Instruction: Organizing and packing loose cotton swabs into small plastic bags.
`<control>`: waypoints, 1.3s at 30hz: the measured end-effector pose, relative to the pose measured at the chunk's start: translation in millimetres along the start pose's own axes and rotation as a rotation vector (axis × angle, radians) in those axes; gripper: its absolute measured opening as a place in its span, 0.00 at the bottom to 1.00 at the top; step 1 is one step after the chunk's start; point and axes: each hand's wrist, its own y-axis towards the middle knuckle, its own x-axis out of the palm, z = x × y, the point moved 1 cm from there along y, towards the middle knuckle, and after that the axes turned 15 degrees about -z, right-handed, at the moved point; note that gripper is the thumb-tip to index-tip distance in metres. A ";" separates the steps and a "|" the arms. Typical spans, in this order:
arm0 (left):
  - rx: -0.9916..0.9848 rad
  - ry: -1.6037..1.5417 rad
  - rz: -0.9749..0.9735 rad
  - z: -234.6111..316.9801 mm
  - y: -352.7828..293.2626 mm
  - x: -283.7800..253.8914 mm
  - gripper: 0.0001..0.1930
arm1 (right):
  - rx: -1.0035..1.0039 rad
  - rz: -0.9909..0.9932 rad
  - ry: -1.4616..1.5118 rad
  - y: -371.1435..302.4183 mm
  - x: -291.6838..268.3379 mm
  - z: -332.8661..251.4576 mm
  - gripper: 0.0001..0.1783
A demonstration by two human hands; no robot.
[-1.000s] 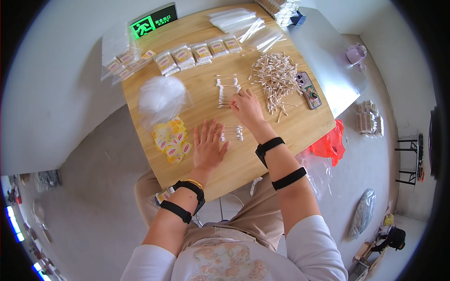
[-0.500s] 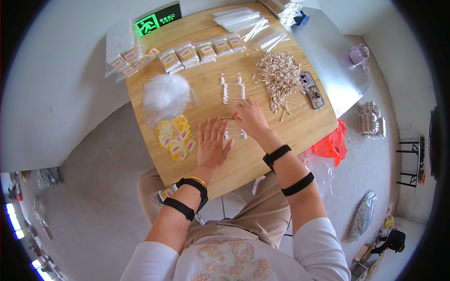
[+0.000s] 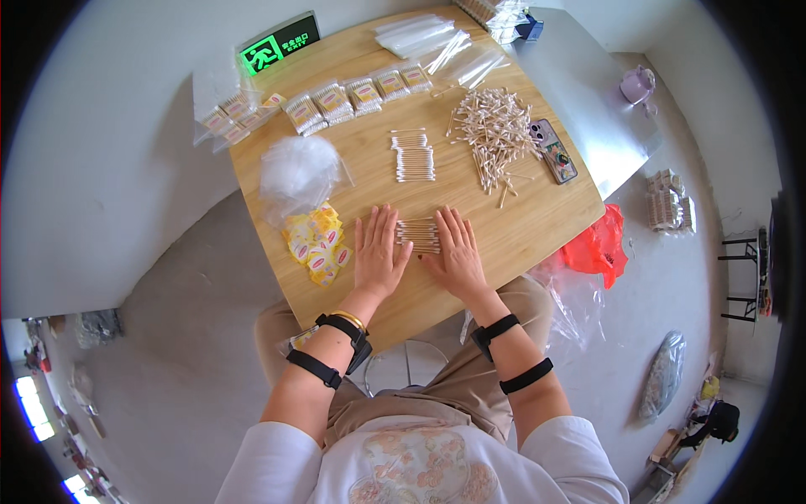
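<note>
A row of cotton swabs [image 3: 418, 236] lies side by side on the wooden table, between my two hands. Flat on the tabletop, my left hand [image 3: 379, 252] touches the left ends of the row, its fingers stretched out. My right hand [image 3: 457, 254] lies flat along the right ends, fingers straight too. Farther off, a second row of cotton swabs [image 3: 415, 160] is laid out in a column. To its right is a loose heap of cotton swabs [image 3: 497, 130]. Yellow and white cards [image 3: 317, 245] are piled left of my left hand.
Clear plastic bags [image 3: 298, 172] lie at the left, behind the cards. Packed bags of swabs [image 3: 361, 95] line the far side, near a green exit sign [image 3: 280, 44]. A phone [image 3: 555, 153] rests by the right edge. A red plastic bag [image 3: 598, 248] is beyond the table's right side.
My right hand has come down from above the near row, where its fingers were pinched, and now lies flat at the row's right ends. My left hand has stayed near the left ends.
</note>
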 end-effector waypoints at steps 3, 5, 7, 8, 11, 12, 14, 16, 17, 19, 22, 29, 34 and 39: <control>0.055 -0.097 0.026 -2.7 1.1 -5.9 0.32 | 0.026 -0.033 -0.051 -3.1 3.5 -2.9 0.48; 0.066 0.029 -0.039 3.2 4.0 -12.8 0.32 | 0.033 -0.030 -0.062 -4.6 3.8 -1.7 0.49; 0.068 0.158 -0.101 7.3 7.6 -15.7 0.31 | 0.019 -0.026 -0.046 -5.6 3.5 -2.6 0.49; 0.062 0.180 -0.122 9.0 12.0 -14.1 0.31 | 0.020 -0.024 -0.040 -6.5 3.2 -2.5 0.49; 0.060 0.184 -0.165 9.6 15.5 -12.5 0.30 | 0.024 -0.027 -0.003 -10.3 -2.1 -0.3 0.50; 0.054 0.168 -0.182 7.2 14.5 -12.0 0.30 | 0.024 -0.027 0.031 -10.6 -2.5 -0.4 0.50; 0.073 0.077 -0.146 0.7 8.9 -13.7 0.31 | 0.023 -0.026 0.073 -11.8 -2.3 -2.5 0.50; 0.095 -0.019 -0.111 -4.3 3.0 -15.3 0.32 | 0.020 -0.036 0.028 -12.7 -3.4 -5.3 0.50; 0.085 0.011 -0.085 -6.5 -0.8 -16.1 0.34 | 0.021 -0.034 0.033 -12.5 -3.4 -7.4 0.50; 0.068 0.045 -0.059 -8.9 -6.6 -16.9 0.36 | 0.022 -0.056 -0.112 -10.6 -1.4 -12.9 0.49; 0.007 0.333 -0.121 -5.8 -8.1 -9.8 0.43 | 0.068 -0.025 -0.114 -5.0 4.3 -13.8 0.47; -0.006 0.300 -0.151 4.7 -1.4 5.4 0.48 | 0.083 -0.027 -0.228 11.9 33.5 -17.4 0.45; 0.012 0.267 -0.147 0.2 -2.0 3.0 0.47 | 0.062 -0.038 -0.202 11.6 31.4 -20.9 0.45; -0.007 0.028 -0.026 -5.6 -8.8 -14.8 0.42 | 0.083 -0.071 -0.224 11.6 25.2 -27.2 0.47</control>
